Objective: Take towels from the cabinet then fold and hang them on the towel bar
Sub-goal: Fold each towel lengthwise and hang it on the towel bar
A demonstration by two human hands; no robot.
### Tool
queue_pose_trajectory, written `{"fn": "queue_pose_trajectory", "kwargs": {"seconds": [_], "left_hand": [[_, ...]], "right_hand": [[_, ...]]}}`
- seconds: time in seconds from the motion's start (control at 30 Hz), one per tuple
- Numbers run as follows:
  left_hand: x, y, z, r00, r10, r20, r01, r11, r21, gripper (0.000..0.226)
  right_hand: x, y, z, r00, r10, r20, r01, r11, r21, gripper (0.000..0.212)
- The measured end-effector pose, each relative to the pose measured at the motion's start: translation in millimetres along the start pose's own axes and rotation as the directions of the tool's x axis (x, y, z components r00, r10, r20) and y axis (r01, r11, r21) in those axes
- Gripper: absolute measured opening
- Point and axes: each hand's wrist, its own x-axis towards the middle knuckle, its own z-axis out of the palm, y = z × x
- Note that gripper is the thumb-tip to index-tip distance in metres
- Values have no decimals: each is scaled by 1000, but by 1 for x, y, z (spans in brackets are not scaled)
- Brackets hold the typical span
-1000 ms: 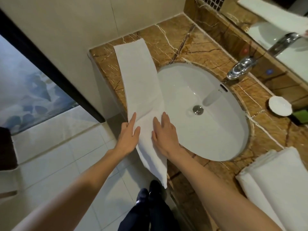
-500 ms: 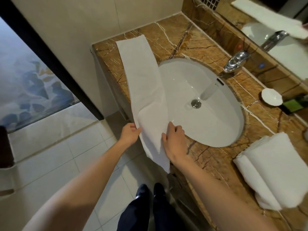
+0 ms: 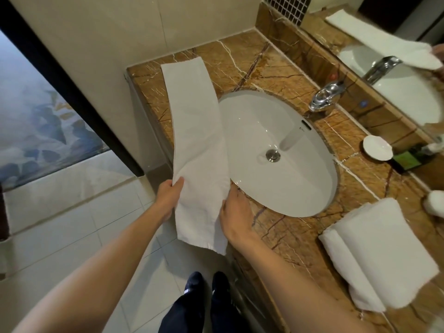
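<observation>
Now, the towel is a long narrow strip, its long axis running from the hands away to the wall. Its far end lies flat on the tabletop and its near end droops over the edge. The left hand pinches its left edge, the right hand grips its right edge, and the sink sits just beyond.

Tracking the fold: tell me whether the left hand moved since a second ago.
Yes. The left hand drew back from the sink toward the person, gripping the towel.
</observation>
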Motion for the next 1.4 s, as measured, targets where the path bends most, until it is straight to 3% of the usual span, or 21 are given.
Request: {"fn": "queue_pose_trajectory", "kwargs": {"seconds": [0.1,0.23,0.37,0.6,0.8,1.03,1.2,1.4], "left_hand": [[-8,2,1,1000,0,10,0,998,-68,31],[-18,5,1,999,7,32,-4,994,-113,46],[-28,10,8,997,2,80,9,990,-143,40],[-48,12,20,983,2,182,17,994,-106,32],[-73,16,30,945,-19,325,2,999,52,19],[-88,13,47,879,-121,461,75,990,117,42],[-94,6,58,924,-83,374,7,980,201,67],[-108,0,65,955,-85,283,11,967,254,52]], "right_hand": [[-3,-2,-9,1000,16,26,-16,1000,15,55],[-5,-6,-33,989,91,116,-97,994,49,33],[-5,-5,-50,986,126,112,-127,992,7,27],[-5,5,-73,982,160,95,-165,985,44,26],[1,23,-98,985,149,86,-152,988,30,27],[14,46,-117,986,123,112,-109,986,-123,23],[9,59,-112,987,91,135,-58,972,-227,22],[2,72,-102,988,51,147,-1,948,-317,30]]}}
